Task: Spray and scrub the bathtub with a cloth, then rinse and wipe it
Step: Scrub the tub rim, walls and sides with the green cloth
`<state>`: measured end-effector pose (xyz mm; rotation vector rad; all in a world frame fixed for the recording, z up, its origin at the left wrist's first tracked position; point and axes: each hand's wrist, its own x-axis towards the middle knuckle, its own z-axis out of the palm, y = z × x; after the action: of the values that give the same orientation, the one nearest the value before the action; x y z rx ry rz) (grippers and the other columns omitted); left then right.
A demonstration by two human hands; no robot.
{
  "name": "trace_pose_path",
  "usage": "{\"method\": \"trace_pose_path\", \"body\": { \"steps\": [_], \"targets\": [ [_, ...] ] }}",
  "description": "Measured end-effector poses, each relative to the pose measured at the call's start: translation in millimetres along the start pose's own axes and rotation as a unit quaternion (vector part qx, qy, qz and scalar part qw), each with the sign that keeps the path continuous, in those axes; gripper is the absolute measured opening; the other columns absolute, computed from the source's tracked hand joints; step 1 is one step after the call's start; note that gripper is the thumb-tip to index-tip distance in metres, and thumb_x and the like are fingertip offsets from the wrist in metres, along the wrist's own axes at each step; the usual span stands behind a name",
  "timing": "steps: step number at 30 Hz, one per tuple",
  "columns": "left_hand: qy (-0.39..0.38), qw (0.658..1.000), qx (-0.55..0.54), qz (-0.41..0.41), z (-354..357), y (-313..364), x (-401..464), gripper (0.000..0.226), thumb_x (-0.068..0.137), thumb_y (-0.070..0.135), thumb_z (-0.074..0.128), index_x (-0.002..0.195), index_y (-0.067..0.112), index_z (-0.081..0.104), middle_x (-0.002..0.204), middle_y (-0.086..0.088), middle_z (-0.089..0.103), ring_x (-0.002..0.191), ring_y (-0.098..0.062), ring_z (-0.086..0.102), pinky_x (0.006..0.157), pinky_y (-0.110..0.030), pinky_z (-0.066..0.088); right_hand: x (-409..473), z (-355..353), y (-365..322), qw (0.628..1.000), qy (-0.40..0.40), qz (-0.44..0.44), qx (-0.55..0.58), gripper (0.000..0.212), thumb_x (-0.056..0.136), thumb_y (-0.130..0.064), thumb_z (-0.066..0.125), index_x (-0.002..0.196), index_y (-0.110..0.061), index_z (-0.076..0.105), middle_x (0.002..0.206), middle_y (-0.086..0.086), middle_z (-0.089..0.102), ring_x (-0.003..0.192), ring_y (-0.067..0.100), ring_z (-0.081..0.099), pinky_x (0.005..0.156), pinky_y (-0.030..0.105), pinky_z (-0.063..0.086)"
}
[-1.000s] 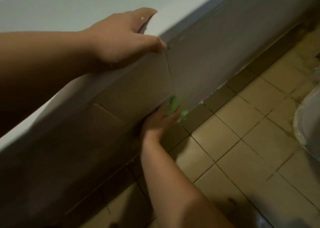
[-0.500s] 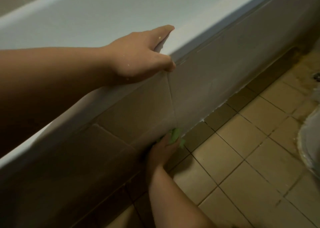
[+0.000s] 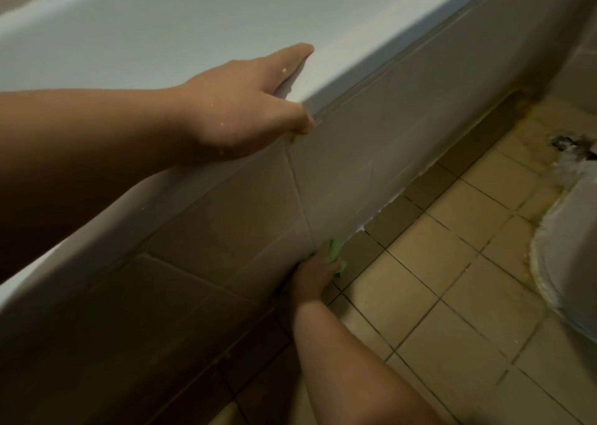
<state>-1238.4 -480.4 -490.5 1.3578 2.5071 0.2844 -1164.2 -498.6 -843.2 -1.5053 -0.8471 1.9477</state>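
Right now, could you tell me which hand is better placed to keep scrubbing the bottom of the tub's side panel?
The right hand. It already holds the green cloth against the foot of the tiled side panel by the floor. The left hand grips the bathtub rim as a brace, holding no cloth.

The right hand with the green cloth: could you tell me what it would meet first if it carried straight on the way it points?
Probably the tiled tub panel; the right hand and green cloth already seem against it.

white bathtub (image 3: 339,69) rim bare | green cloth (image 3: 333,249) bunched against tiled side, floor-level
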Motion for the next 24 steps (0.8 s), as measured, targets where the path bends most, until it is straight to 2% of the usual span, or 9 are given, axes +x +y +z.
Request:
{"method": "trace_pose_path", "body": {
  "steps": [2, 5, 8, 10, 13, 15, 19, 22, 24],
  "targets": [
    [0.001, 1.0, 0.006, -0.001, 0, 1, 2, 0.096, 0.076, 0.063, 0.046, 0.163, 0.043, 0.011, 0.169, 0.008, 0.027, 0.146, -0.025, 0.037, 0.114, -0.038, 0.031, 40, -2, -32, 0.998, 0.025, 0.057, -0.008, 0.053, 0.111, -0.041, 0.033, 0.155, -0.013, 0.031, 0.152, 0.014, 0.045, 0.131, 0.037, 0.049, 0.108, 0.046, 0.043],
    [-0.003, 1.0, 0.005, 0.007, 0, 0, 5, 0.096, 0.076, 0.064, 0.046, 0.163, 0.044, 0.01, 0.169, 0.01, 0.025, 0.148, -0.023, 0.035, 0.115, -0.036, 0.029, 79, -5, -90, 0.991, 0.046, 0.077, 0.103, 0.033, 0.11, -0.045, 0.033, 0.135, -0.025, 0.042, 0.123, -0.001, 0.058, 0.114, 0.028, 0.057, 0.089, 0.041, 0.046],
    [0.001, 1.0, 0.007, 0.005, -1, 1, 9, 0.096, 0.076, 0.066, 0.046, 0.163, 0.046, 0.011, 0.169, 0.012, 0.024, 0.149, -0.021, 0.033, 0.113, -0.034, 0.028, 61, 1, -111, 0.995, 0.048, 0.036, 0.082, 0.019, 0.111, -0.044, 0.038, 0.122, -0.034, 0.051, 0.13, 0.001, 0.057, 0.109, 0.023, 0.055, 0.102, 0.039, 0.041],
    [-0.004, 1.0, 0.011, 0.005, -2, 3, 11, 0.096, 0.075, 0.067, 0.046, 0.162, 0.048, 0.01, 0.169, 0.013, 0.023, 0.15, -0.021, 0.032, 0.117, -0.036, 0.027, 35, 4, -95, 0.995, 0.032, -0.066, 0.066, 0.04, 0.109, -0.044, 0.044, 0.149, -0.038, 0.037, 0.148, -0.001, 0.048, 0.124, 0.018, 0.05, 0.111, 0.041, 0.039],
    [-0.011, 1.0, 0.008, 0.001, -4, 4, 11, 0.095, 0.075, 0.068, 0.045, 0.161, 0.05, 0.009, 0.169, 0.015, 0.022, 0.15, -0.021, 0.033, 0.117, -0.036, 0.028, 17, 3, -61, 0.993, 0.015, -0.107, 0.047, 0.05, 0.108, -0.045, 0.046, 0.155, -0.031, 0.033, 0.15, -0.006, 0.045, 0.132, 0.016, 0.048, 0.109, 0.038, 0.04],
    [-0.013, 1.0, 0.008, -0.001, -3, 4, 13, 0.095, 0.075, 0.069, 0.045, 0.161, 0.052, 0.008, 0.169, 0.015, 0.023, 0.149, -0.021, 0.035, 0.114, -0.035, 0.03, 34, 5, -67, 0.996, 0.056, -0.044, 0.047, 0.048, 0.108, -0.041, 0.045, 0.151, -0.02, 0.039, 0.144, 0.004, 0.054, 0.122, 0.023, 0.056, 0.099, 0.039, 0.047],
    [-0.019, 1.0, 0.001, 0.0, -4, 6, 21, 0.096, 0.075, 0.069, 0.046, 0.161, 0.051, 0.009, 0.169, 0.015, 0.023, 0.149, -0.022, 0.034, 0.116, -0.037, 0.03, 38, 16, -141, 0.998, 0.04, -0.006, 0.045, 0.049, 0.109, -0.031, 0.042, 0.156, -0.029, 0.03, 0.136, 0.006, 0.053, 0.095, 0.015, 0.06, 0.078, 0.035, 0.052],
    [-0.018, 1.0, 0.006, 0.001, -4, 9, 28, 0.096, 0.075, 0.072, 0.044, 0.162, 0.049, 0.011, 0.169, 0.014, 0.023, 0.15, -0.021, 0.033, 0.116, -0.035, 0.028, -19, 36, -186, 0.985, 0.056, -0.153, 0.05, 0.058, 0.108, -0.038, 0.045, 0.161, -0.032, 0.021, 0.133, -0.002, 0.036, 0.118, 0.026, 0.055, 0.099, 0.044, 0.05],
    [-0.014, 1.0, 0.007, 0.001, -4, 10, 31, 0.094, 0.076, 0.076, 0.039, 0.162, 0.048, 0.012, 0.169, 0.015, 0.024, 0.15, -0.02, 0.032, 0.117, -0.035, 0.027, -55, 40, -177, 0.97, 0.023, -0.236, 0.047, 0.067, 0.102, -0.056, 0.043, 0.161, -0.04, 0.015, 0.136, -0.019, 0.026, 0.132, 0.018, 0.045, 0.108, 0.039, 0.043]
  ]
}}
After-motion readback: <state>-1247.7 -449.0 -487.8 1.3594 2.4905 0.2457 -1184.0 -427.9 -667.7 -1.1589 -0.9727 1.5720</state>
